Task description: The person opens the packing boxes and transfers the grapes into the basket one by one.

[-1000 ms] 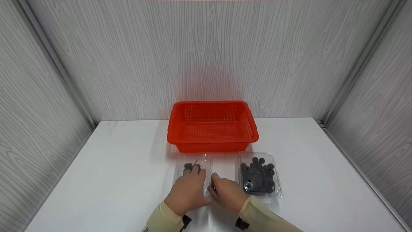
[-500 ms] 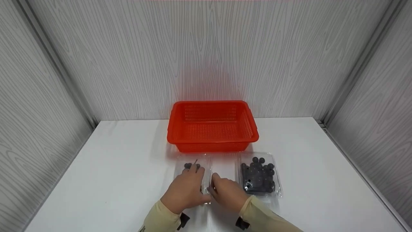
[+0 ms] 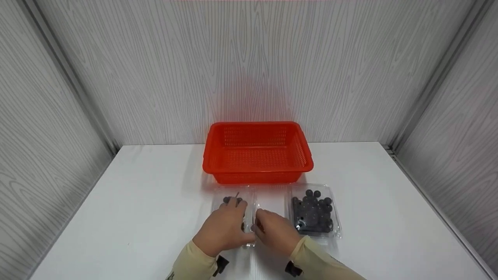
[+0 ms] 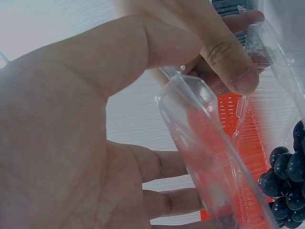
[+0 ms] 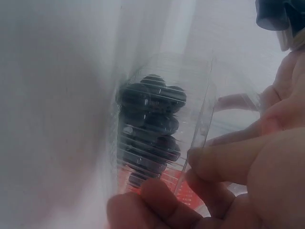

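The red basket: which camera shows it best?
The head view: the red basket appears in full there, rim and mesh plain. The left wrist view catches only part, some through the clear container; the right wrist view, just red patches near the dark grapes.

grey wood-grain back wall (image 3: 249,58), matching side walls (image 3: 42,128), white tabletop (image 3: 155,194)

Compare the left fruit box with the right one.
The left hand and right hand hold the left box; neither holds the right box. From above, the left hand largely covers the left box; the right box shows its dark fruit plainly. Both are clear plastic, holding fruit.
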`<action>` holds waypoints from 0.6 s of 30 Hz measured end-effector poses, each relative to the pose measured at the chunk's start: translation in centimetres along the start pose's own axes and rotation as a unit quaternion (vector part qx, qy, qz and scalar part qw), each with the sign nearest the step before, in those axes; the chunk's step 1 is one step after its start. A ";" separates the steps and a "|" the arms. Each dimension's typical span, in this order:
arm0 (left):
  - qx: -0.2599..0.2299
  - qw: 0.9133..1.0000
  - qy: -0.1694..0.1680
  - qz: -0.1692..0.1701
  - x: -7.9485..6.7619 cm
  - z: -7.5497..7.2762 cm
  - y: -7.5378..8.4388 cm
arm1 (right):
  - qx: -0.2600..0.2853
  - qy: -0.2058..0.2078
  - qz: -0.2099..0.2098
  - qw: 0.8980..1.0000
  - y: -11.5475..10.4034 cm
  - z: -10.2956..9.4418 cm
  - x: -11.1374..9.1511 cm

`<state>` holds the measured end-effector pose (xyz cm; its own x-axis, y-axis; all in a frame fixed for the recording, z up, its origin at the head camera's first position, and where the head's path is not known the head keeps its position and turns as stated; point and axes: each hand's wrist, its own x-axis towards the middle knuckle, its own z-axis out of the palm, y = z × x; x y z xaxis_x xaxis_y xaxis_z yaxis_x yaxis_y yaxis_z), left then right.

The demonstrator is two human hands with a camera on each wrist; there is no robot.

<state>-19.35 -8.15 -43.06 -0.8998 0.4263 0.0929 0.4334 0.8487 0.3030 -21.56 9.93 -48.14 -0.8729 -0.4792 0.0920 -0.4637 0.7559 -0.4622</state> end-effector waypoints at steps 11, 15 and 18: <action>-0.007 1.000 -0.003 -0.001 0.0 -0.2 -0.2 | -0.064 0.045 -0.024 0.997 -0.3 0.3 -0.3; -0.007 1.000 -0.005 -0.002 0.1 -0.1 -0.3 | -0.073 0.068 -0.036 0.994 -0.3 0.4 -0.5; -0.009 1.000 -0.007 -0.005 0.2 0.0 -0.3 | -0.076 0.070 -0.037 0.994 -0.3 0.5 -0.5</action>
<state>-19.66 -8.29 -43.07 -0.9029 0.4231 0.0761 0.4239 0.8470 0.3206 -20.96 9.75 -48.49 -0.8432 -0.4773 0.2474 -0.5357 0.7844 -0.3126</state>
